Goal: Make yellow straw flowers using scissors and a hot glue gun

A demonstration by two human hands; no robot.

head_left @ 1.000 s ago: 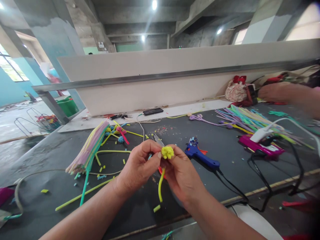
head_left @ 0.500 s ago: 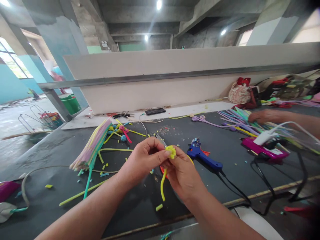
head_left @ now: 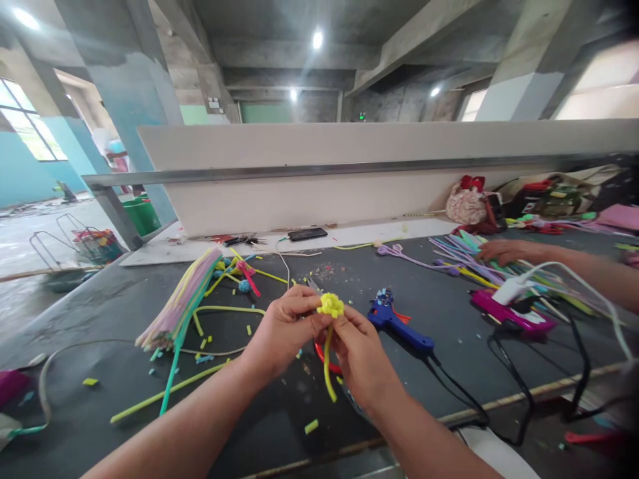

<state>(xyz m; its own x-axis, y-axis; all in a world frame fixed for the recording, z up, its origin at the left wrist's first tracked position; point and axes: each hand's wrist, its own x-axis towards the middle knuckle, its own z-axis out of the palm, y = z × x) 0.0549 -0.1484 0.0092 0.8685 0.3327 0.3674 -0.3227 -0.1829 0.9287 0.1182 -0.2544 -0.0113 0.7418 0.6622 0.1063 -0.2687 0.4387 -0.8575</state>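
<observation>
Both hands pinch a small yellow pipe-cleaner flower [head_left: 331, 305] over the middle of the table. Its yellow stem [head_left: 328, 372] hangs down between them. My left hand [head_left: 289, 322] has its thumb and fingers closed on the flower's left side. From the right, my right hand [head_left: 360, 352] grips it below the petals, fingers curled. Beneath the hands lies a pair of scissors with red handles [head_left: 321, 354], mostly covered. A blue hot glue gun [head_left: 402, 329] rests on its side to the right of my right hand.
At left lies a bundle of pastel pipe cleaners [head_left: 180, 299], with cut scraps around it. A phone [head_left: 307, 233] sits by the back board. On the right, a co-worker's hand [head_left: 509, 251] reaches over more pipe cleaners, behind a magenta power strip [head_left: 512, 313] with cables.
The flower has turned upright, so its petals show more fully above my fingers. The co-worker's hand has shifted slightly left in view. My head view has tilted up a little.
</observation>
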